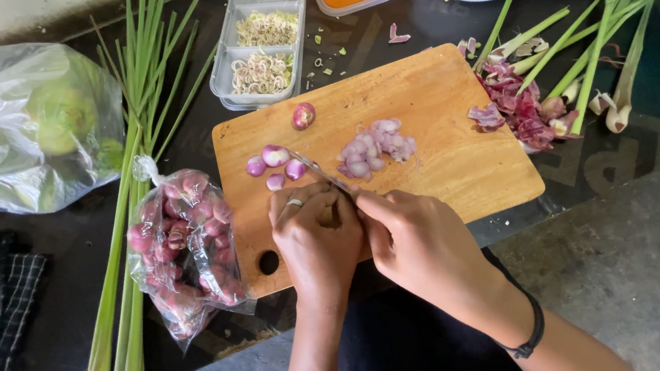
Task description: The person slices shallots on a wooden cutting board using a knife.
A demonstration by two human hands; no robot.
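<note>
Nearest the camera, two hands are seen at the near edge of the wooden cutting board. The left hand is curled closed, with a ring on one finger; what is pinned under its fingers is hidden. The right hand is clenched around the handle of a knife, whose blade points toward 11 o'clock.

At 12 o'clock from the blade tip, four peeled shallots are grouped, and a fifth lies apart, further toward 12 o'clock. At 1 o'clock, one pile of sliced shallot rests on the board.

At 9 o'clock of the board, one clear bag of unpeeled shallots is found, lying on one bundle of lemongrass stalks. At 12 o'clock, one divided plastic tray holds sliced lemongrass in two compartments. At 3 o'clock, one heap of shallot peelings lies among trimmed lemongrass.
</note>
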